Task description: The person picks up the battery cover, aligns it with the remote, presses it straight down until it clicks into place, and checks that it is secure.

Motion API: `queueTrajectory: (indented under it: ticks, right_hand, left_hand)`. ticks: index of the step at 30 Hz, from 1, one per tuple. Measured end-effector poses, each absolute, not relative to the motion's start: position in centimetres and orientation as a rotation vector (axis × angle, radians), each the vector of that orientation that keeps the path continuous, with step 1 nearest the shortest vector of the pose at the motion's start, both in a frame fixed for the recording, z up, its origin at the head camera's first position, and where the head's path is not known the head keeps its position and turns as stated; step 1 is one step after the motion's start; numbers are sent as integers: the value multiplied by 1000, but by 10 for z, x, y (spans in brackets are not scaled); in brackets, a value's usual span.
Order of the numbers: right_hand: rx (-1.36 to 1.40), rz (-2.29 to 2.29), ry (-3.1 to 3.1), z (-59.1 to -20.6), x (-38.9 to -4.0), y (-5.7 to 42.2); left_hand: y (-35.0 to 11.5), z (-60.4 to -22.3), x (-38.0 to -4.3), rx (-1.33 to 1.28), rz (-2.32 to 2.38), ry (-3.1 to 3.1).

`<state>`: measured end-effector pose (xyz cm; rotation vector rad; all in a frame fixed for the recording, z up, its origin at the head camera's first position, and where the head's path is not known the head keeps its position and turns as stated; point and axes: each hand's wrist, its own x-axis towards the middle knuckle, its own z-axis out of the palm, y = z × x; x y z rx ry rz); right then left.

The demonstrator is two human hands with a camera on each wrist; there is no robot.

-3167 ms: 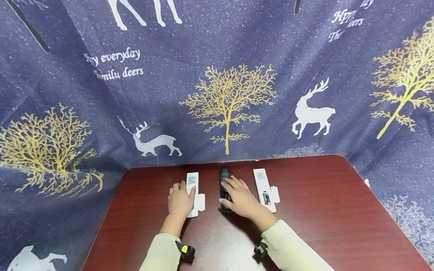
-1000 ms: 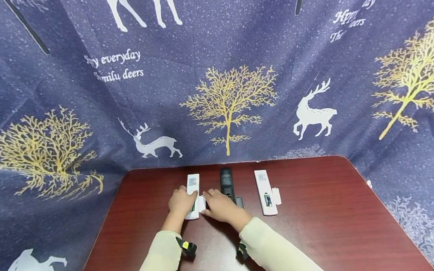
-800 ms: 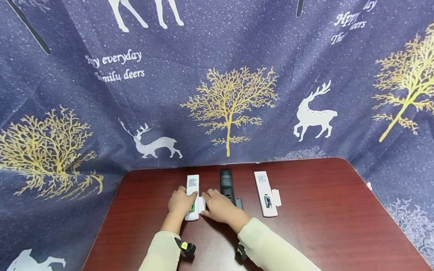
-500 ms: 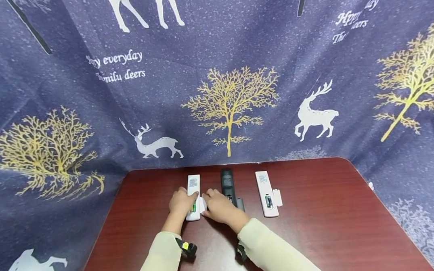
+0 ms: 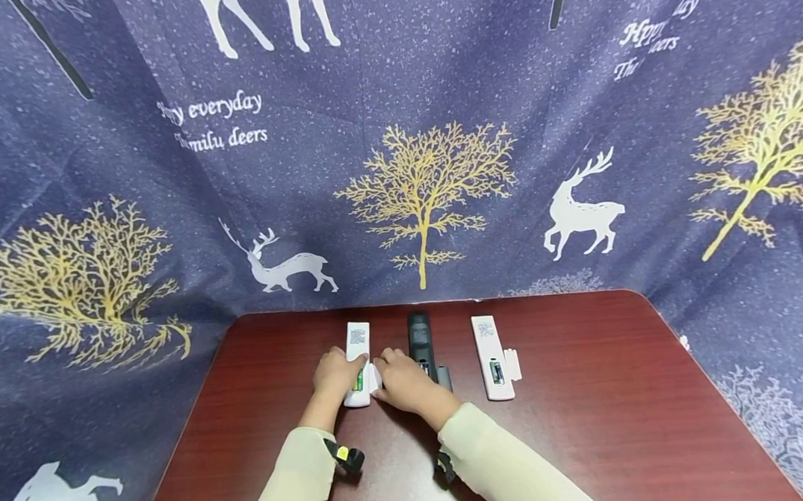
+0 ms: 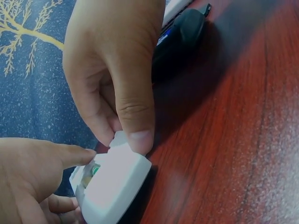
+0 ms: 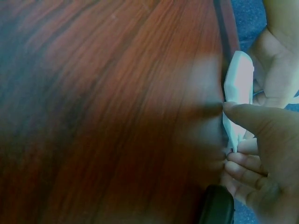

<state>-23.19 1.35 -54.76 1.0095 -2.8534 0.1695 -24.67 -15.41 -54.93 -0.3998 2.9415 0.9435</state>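
Observation:
A white remote control [image 5: 358, 337] lies back side up on the table, its battery compartment uncovered and a green battery [image 5: 359, 382] showing. My left hand [image 5: 335, 374] grips this remote, thumb on its right side near the compartment. Beside it is a small white battery cover [image 5: 376, 379], pinched between the thumb and fingers of my right hand [image 5: 407, 382]. In the left wrist view the cover [image 6: 120, 139] sits against the remote's edge; much of it is hidden by the right thumb. The right fingertips are partly hidden in the head view.
A black remote [image 5: 420, 335] lies right of my right hand, its grey cover [image 5: 444, 378] beside it. Farther right are another white remote [image 5: 487, 338] with batteries showing and its white cover [image 5: 512, 364]. A patterned cloth [image 5: 292, 210] hangs behind the table [image 5: 583, 392].
My right hand has moved left from the black remote to the white cover, then stayed nearly still. The left hand has stayed on the white remote, whose green battery now shows.

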Motion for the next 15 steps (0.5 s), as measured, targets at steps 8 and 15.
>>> queueTrajectory:
  ticks: [8, 15]
  right_hand:
    - [994, 171, -2865, -548, -233, 12]
    - [981, 188, -2879, -544, -230, 12]
  left_hand:
    - [-152, -550, -247, -383, 942, 2959]
    - [-153, -552, -246, -378, 955, 2957]
